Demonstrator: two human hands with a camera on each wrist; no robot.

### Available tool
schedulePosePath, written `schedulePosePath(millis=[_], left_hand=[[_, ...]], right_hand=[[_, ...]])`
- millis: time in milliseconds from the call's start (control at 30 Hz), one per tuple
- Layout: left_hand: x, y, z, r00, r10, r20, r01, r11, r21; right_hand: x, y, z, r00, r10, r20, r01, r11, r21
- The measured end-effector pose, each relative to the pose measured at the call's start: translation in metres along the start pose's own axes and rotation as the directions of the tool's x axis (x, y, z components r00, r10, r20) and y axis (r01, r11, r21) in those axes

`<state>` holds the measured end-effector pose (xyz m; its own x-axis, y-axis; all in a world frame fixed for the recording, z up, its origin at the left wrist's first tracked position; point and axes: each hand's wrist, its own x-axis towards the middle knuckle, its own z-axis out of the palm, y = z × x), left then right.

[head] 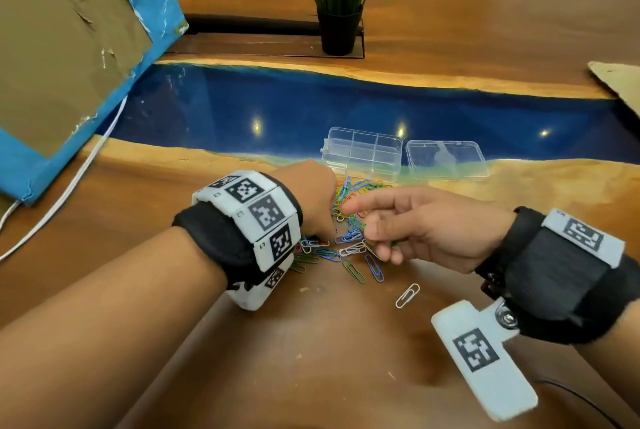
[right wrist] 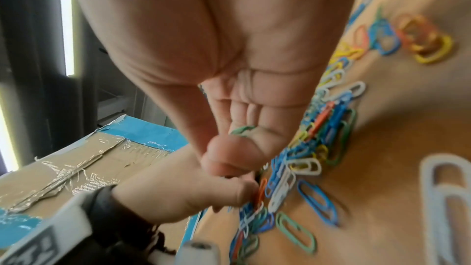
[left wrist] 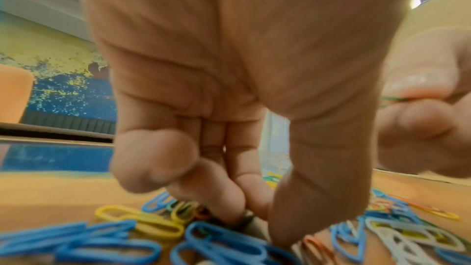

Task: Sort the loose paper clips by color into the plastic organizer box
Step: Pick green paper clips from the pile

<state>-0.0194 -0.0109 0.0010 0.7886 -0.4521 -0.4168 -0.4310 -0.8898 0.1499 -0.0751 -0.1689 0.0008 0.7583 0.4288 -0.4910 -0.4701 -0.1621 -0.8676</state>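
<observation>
A heap of loose paper clips (head: 349, 238) in blue, green, yellow, orange and white lies on the wooden table. My left hand (head: 325, 234) reaches down into the heap. Its thumb and curled fingers (left wrist: 229, 207) pinch a clip on the table, colour hard to tell. My right hand (head: 377, 238) hovers just right of the heap with the index finger stretched out. Its other fingers curl round a green clip (right wrist: 242, 129). The clear organizer box (head: 363, 151) stands behind the heap, its lid (head: 446, 160) flat to the right, and I see nothing in the compartments.
One white clip (head: 407, 295) lies apart, nearer to me. A taped cardboard box (head: 69, 58) and a white cable (head: 69, 186) are on the left. A potted plant (head: 337, 23) stands at the back, and a cardboard sheet (head: 620, 82) at the far right.
</observation>
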Motion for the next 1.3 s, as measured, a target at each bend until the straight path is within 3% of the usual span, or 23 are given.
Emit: schedulePosePath(millis=[267, 533, 667, 800, 900, 1000, 1100, 1200, 1300], left_hand=[[-0.002, 0.002, -0.001, 0.997, 0.003, -0.079, 0.000, 0.999, 0.038], [-0.001, -0.010, -0.004, 0.994, -0.014, -0.111, 0.013, 1.000, -0.014], [0.000, -0.012, -0.004, 0.992, -0.017, -0.127, 0.020, 1.000, 0.020], [0.002, -0.004, -0.004, 0.992, -0.015, -0.128, 0.024, 0.998, 0.064], [0.003, -0.001, -0.004, 0.995, -0.032, -0.095, 0.039, 0.996, 0.077], [0.001, -0.001, -0.004, 0.996, -0.029, -0.086, 0.035, 0.997, 0.065], [-0.006, -0.007, -0.009, 0.990, -0.013, -0.137, 0.005, 0.999, -0.054], [-0.018, -0.017, -0.013, 0.987, -0.021, -0.162, -0.026, 0.959, -0.283], [-0.031, -0.030, -0.009, 0.995, -0.014, -0.103, -0.053, 0.784, -0.618]], right_hand=[[-0.001, 0.003, 0.008, 0.990, 0.015, -0.143, -0.016, 1.000, -0.004], [-0.004, 0.008, 0.013, 0.989, -0.015, -0.148, -0.037, 0.938, -0.345], [-0.003, 0.008, 0.015, 0.984, -0.087, -0.155, -0.025, 0.797, -0.604], [-0.002, 0.003, 0.024, 0.981, -0.112, -0.157, -0.073, 0.535, -0.842], [0.002, -0.001, 0.030, 0.975, -0.152, -0.162, -0.091, 0.389, -0.917], [0.006, -0.001, 0.035, 0.971, -0.164, -0.174, -0.113, 0.324, -0.939], [0.010, 0.002, 0.038, 0.970, -0.181, -0.161, -0.111, 0.255, -0.961], [0.010, 0.001, 0.039, 0.973, -0.169, -0.156, -0.114, 0.235, -0.965], [0.010, -0.001, 0.039, 0.977, -0.150, -0.149, -0.114, 0.223, -0.968]])
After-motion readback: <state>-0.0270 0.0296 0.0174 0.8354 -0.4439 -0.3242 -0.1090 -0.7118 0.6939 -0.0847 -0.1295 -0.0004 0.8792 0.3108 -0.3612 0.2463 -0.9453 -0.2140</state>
